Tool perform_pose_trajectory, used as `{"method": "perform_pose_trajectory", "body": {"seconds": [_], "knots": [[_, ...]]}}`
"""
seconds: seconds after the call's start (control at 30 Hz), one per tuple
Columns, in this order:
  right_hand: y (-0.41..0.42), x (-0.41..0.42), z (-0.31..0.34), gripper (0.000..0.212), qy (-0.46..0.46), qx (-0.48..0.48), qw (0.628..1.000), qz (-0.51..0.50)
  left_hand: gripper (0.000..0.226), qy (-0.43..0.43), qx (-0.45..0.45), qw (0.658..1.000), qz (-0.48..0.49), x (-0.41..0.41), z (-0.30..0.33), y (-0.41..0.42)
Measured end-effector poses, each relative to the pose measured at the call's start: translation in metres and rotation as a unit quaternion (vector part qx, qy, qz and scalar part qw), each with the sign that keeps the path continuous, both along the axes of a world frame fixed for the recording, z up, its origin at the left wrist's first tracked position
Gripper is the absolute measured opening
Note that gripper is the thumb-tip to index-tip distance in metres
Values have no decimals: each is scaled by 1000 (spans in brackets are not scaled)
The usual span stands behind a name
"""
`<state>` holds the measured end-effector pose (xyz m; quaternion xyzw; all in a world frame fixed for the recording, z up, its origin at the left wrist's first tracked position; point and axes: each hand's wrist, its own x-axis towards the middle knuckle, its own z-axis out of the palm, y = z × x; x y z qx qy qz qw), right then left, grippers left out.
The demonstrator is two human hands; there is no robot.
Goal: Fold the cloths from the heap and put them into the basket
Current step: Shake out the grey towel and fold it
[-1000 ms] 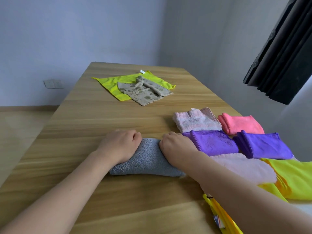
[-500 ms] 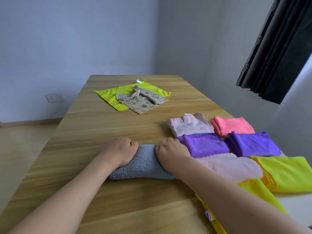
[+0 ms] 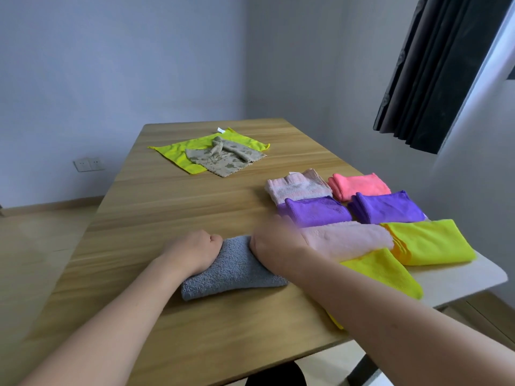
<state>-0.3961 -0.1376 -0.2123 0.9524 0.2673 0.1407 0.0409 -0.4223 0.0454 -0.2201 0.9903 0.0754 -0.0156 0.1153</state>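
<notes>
A person presses both hands onto a folded grey cloth [image 3: 234, 267] lying on a wooden table [image 3: 156, 215], the fold apparently finished and the cloth about ready to be set away. The left hand [image 3: 195, 253] sits on the cloth's left end with fingers curled into it, gripping; the right hand [image 3: 271, 242], on the cloth's right end, is smeared by motion, so whether its fingers grasp or merely press cannot be told. Just right of the grey cloth lie folded cloths in rows: a pale pink one [image 3: 348, 236] touching the right forearm, two purple [image 3: 317, 213], a coral [image 3: 359, 185], a pink striped [image 3: 295, 186], yellow ones [image 3: 432, 242]. Far beyond the grey cloth, an unfolded lime cloth [image 3: 172, 151] and a patterned beige cloth [image 3: 225, 158] on top of it await folding. No basket is in view. The next move probably calls for lifting the grey cloth without letting its layers slip, then reaching for the beige one
</notes>
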Motion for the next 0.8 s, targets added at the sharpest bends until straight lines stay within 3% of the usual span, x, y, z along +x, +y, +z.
{"method": "perform_pose_trajectory", "body": {"seconds": [0.17,0.3,0.4,0.6,0.8], "knots": [[-9,-22,-4,25,-45,-22,999,18,52,34,17,999,-10,-25,1,-12],[-29,-45,-6,35,-87,-12,996,5,46,59,-14,998,4,-54,8,-37],[-38,-55,-6,23,-57,-10,998,-16,37,50,-55,997,17,-65,5,-48],[-50,-71,32,39,76,-44,995,-43,48,79,-70,994,22,-66,18,-48],[-50,-54,59,38,78,26,996,-23,56,74,14,997,5,-39,39,-43]]}}
